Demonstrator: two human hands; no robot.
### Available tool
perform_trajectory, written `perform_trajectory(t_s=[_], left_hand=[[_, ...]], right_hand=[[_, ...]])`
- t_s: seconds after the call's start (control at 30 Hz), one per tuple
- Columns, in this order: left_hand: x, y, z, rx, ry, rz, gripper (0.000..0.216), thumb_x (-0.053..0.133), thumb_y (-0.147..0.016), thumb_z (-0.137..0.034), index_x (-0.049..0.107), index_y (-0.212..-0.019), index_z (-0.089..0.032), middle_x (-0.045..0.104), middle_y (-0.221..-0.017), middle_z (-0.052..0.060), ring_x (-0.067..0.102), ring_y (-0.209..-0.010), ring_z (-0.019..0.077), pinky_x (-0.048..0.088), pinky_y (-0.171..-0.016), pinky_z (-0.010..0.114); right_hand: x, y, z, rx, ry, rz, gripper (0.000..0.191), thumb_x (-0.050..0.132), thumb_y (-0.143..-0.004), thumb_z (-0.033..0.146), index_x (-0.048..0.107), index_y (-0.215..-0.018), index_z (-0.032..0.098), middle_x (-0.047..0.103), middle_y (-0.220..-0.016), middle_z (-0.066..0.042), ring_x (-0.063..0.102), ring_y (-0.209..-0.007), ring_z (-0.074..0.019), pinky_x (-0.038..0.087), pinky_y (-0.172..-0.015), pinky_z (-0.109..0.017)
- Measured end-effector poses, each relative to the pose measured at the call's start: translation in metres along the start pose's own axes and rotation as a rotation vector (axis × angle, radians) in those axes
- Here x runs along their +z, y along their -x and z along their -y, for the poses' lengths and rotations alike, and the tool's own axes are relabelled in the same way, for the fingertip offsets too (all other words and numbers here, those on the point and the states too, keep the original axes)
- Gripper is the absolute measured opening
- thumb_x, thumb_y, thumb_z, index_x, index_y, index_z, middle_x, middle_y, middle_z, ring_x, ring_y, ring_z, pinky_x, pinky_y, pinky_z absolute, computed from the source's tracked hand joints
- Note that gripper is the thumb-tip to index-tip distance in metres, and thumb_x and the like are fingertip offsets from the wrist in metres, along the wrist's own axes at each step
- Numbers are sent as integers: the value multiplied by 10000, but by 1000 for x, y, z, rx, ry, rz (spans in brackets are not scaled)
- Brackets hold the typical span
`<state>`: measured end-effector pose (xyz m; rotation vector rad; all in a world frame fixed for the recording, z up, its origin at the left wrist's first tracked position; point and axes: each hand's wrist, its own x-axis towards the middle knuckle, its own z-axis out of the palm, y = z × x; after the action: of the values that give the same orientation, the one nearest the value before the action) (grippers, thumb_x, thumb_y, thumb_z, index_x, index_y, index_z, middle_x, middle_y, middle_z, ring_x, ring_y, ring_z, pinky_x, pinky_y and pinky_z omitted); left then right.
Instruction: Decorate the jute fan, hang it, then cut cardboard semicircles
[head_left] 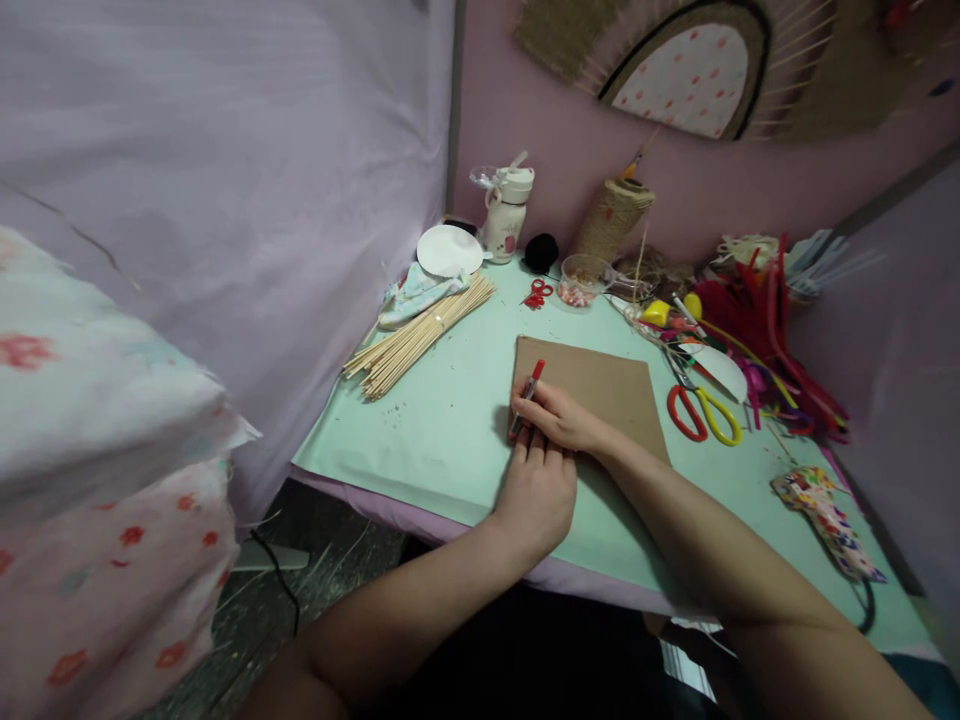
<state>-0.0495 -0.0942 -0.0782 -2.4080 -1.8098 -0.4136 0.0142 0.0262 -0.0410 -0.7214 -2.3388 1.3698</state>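
The right hand is holding a slim marker with a grey barrel and a red upper end, its fingers closing around the barrel with little gap. The marker is leaning over the near left part of a flat, four-sided brown sheet, its red end pointing up and away; I cannot tell whether its tip is touching the sheet. The left hand is reaching in at the sheet's near left corner, just below the right hand, its fingers stretching forward side by side. Their tips are partly disappearing under the right hand and the left thumb is not showing, so I cannot tell whether they are gripping anything.

The sheet is lying on a mint-green table cover. Left of the sheet, a bundle of thin, pale wooden sticks is lying aslant. Beyond the sheet, small scissors with red handles are lying near a clear plastic cup of red and white bits, and behind these a large cone of brown twine is standing. Just right of the sheet, large scissors with one red and one yellow handle are resting, blades pointing away. Farther right and nearer the person than the sheet's far edge, a glue gun with a multicoloured, speckled body is lying.
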Motion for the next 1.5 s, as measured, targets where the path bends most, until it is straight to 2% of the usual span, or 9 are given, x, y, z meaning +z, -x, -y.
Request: perform_trajectory(t_s=[0.6,0.93,1.17,1.5], left_hand=[[1,0,0,1,3,-18,499,463,-906,-225,493,-1348,4,531,-1378,256,468,-1315,362,329,-1113,535],[-2,0,1,10,1,-8,471,472,-907,-225,535,-1319,-4,599,-1296,236,509,-1277,360,335,-1117,520],[-1,0,1,8,-6,-31,478,435,-925,-218,505,-1339,9,560,-1339,251,476,-1311,365,327,-1128,516],[-1,-1,1,9,26,-7,453,432,-926,-212,530,-1319,-8,585,-1313,241,497,-1290,360,347,-1111,537]], right_hand=[[1,0,3,59,-59,26,283,444,-942,489,449,-861,218,582,-743,-3,591,-647,-152,486,-609,-286],[0,-1,1,-11,78,18,228,432,-951,414,462,-855,209,565,-741,2,530,-668,-144,458,-666,-286],[-1,0,-3,4,12,-65,255,445,-945,441,474,-845,209,544,-733,5,513,-658,-140,452,-633,-278],[-1,0,-2,-5,9,-2,262,438,-949,452,472,-854,211,561,-750,-3,535,-670,-143,460,-642,-280]])
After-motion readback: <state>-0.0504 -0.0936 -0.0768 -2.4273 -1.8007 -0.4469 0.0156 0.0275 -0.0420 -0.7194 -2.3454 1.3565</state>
